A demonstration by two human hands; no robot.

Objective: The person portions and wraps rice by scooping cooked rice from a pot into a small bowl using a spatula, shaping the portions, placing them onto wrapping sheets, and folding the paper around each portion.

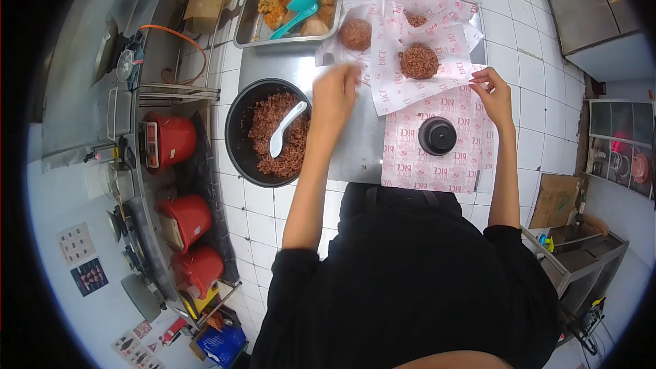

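My right hand (495, 94) pinches the right edge of a white paper sheet (389, 99) with red "RICE" print. On that sheet sits a round mound of reddish-brown rice (419, 61). My left hand (335, 92), smeared by motion, is bent over the metal table just left of the sheet; whether it holds anything is unclear. A black round mould (437, 136) stands on a stack of the printed paper (403, 164) in front of me. Left of my left arm, a black pot (236, 133) holds cooked reddish rice (273, 154) and a white rice paddle (287, 128).
Behind the pot, a metal tray (270, 42) contains browned food pieces (272, 7) and teal tongs or a scoop (301, 11). More rice mounds (355, 34) on printed papers lie at the back. Red bins (179, 138) stand under the left counter.
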